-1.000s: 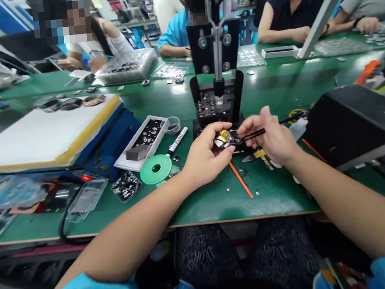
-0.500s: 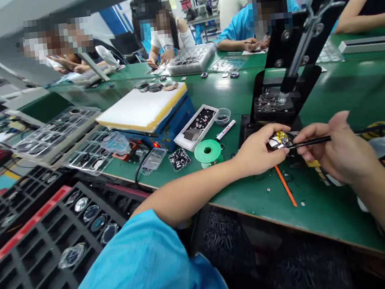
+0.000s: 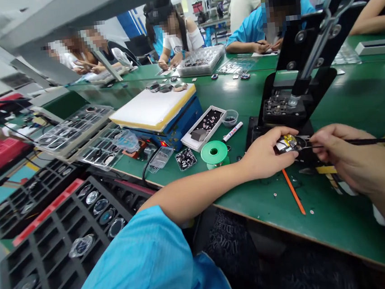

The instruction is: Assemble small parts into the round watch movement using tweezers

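My left hand (image 3: 268, 154) grips a small round watch part (image 3: 288, 143) between thumb and fingers, its yellow and silver inside facing up. On the right, my right hand (image 3: 353, 151) pinches a thin black tool (image 3: 362, 141), whose tip reaches the right edge of the watch part. Fine detail at the tip is too small to make out. Just below the hands an orange stick (image 3: 294, 192) lies on the green table (image 3: 252, 198). Behind them stands a black press (image 3: 284, 106) with a metal rod.
Left of my hands are a green spool (image 3: 214, 152), a paint marker (image 3: 232, 132), a white tray of small parts (image 3: 203, 129) and a blue box with a white top (image 3: 155, 107). A black compartment tray (image 3: 53, 253) sits lower left. Several people work across the table.
The view has shifted, so most things sit farther right. My right hand has turned over somewhat, its thumb now lowered onto the tool. My left hand still holds the watch part.
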A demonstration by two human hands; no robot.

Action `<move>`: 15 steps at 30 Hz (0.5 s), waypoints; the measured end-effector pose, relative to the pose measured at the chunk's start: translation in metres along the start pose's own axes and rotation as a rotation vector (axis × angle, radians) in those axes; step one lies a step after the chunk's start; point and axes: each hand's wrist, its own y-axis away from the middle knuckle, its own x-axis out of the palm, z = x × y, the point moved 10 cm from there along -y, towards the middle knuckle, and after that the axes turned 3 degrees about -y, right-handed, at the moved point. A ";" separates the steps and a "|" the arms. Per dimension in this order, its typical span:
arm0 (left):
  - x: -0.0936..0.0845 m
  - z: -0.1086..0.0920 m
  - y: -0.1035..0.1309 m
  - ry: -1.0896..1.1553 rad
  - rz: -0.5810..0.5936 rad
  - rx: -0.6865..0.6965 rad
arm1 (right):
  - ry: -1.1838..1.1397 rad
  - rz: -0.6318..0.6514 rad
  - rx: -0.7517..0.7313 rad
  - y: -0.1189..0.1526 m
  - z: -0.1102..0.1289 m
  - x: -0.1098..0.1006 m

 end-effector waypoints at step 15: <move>0.001 -0.002 0.000 -0.027 0.007 0.016 | 0.158 0.055 0.012 0.002 -0.008 0.005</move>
